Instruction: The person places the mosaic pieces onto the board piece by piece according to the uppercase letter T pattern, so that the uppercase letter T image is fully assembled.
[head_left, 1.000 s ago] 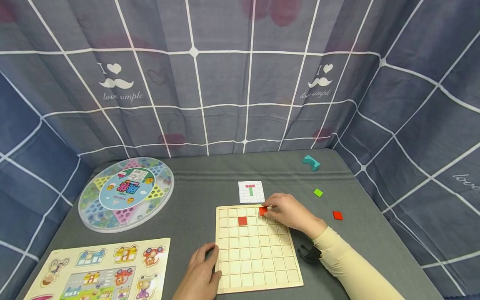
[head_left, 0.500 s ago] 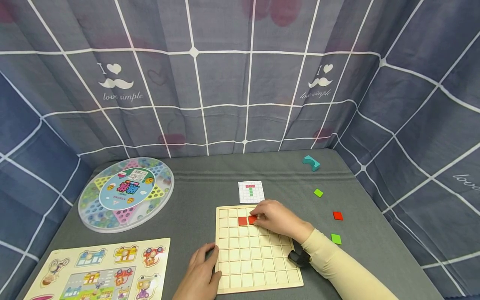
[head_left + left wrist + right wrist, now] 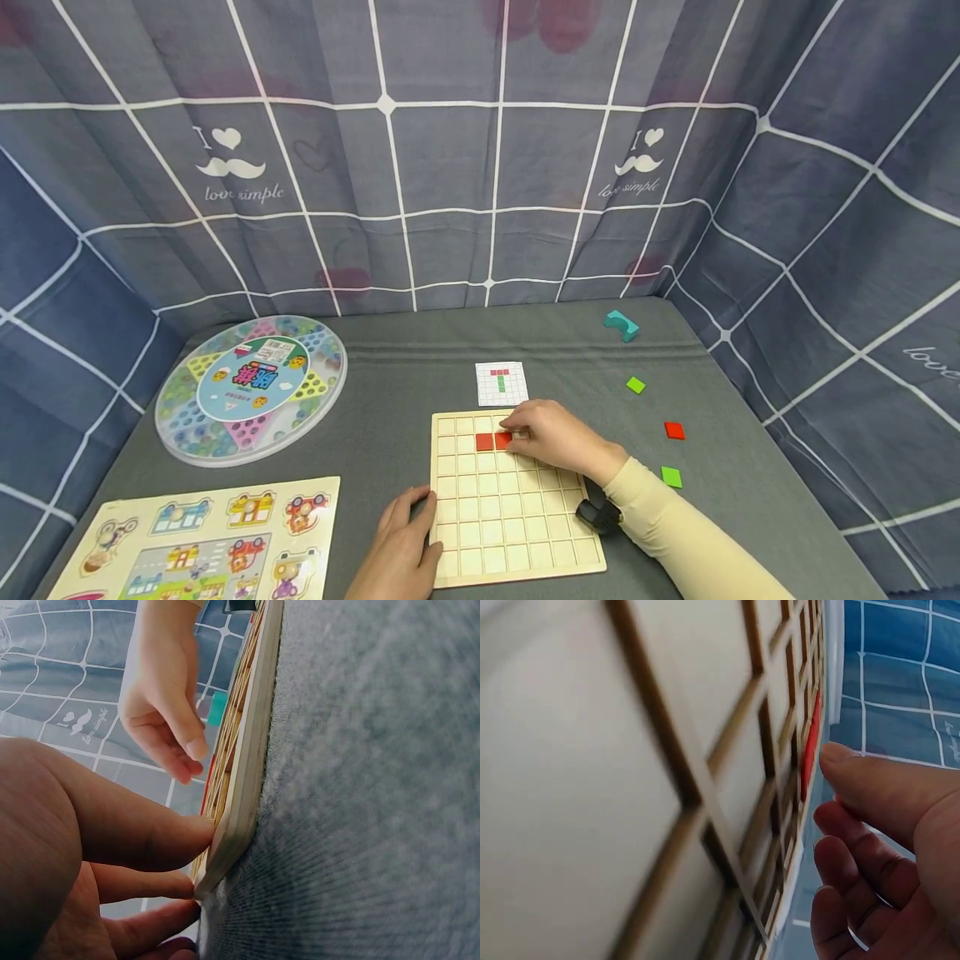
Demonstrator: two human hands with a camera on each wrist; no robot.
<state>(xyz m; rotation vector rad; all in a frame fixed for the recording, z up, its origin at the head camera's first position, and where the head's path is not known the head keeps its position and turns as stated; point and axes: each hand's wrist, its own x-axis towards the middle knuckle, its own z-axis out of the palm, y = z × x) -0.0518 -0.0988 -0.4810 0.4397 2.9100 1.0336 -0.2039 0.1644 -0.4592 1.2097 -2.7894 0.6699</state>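
A light wooden grid board [image 3: 517, 529] lies on the grey cloth, with two red tiles side by side near its top: the left tile [image 3: 484, 442] and the right tile [image 3: 503, 440]. My right hand [image 3: 558, 437] has its thumb and fingertips at the right tile. In the right wrist view the red [image 3: 810, 750] lies flat in the grid, beside the thumb of the right hand [image 3: 889, 840], with no pinch visible. My left hand [image 3: 397, 546] rests against the board's left edge; in the left wrist view the left hand [image 3: 112, 832] touches that edge with fairly straight fingers.
A pattern card [image 3: 502, 383] lies behind the board. Right of it are a teal block [image 3: 622, 326], a green tile [image 3: 636, 385], a red tile [image 3: 674, 431] and another green tile [image 3: 671, 477]. At left are a round game board [image 3: 251, 390] and a picture puzzle [image 3: 202, 533].
My right hand has moved left and slightly nearer with a red tile, which now lies beside the other one. A green tile came into view by the right sleeve. The left hand has stayed put.
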